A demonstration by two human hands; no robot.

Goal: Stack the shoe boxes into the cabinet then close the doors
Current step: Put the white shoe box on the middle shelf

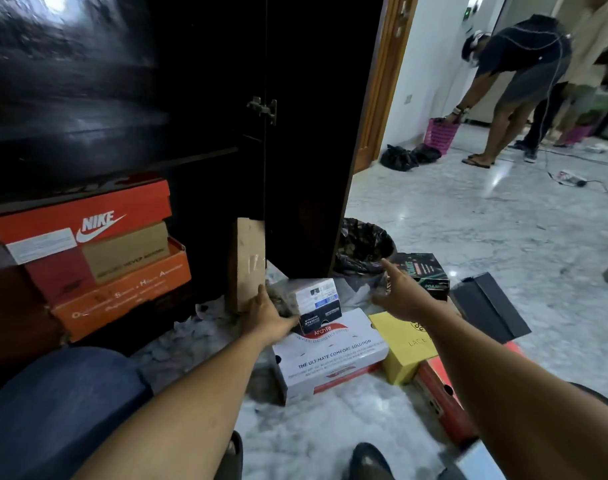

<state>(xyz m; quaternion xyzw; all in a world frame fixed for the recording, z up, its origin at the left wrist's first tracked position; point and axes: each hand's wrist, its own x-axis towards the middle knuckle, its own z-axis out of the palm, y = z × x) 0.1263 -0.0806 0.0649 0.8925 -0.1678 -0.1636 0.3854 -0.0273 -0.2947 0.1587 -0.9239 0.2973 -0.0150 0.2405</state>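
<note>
The left hand (267, 315) rests against the small white-and-navy cardboard shoe box (318, 304) atop the white ArchFit carton (330, 355) on the floor; its grip state cannot be determined. The right hand (404, 296) is open, reaching to bracket the box for lifting into the dark cabinet (205, 98), left.

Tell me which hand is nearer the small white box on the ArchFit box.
Left. The left hand touches the small white box at its left side; the right hand hovers apart, open, to its right.
</note>
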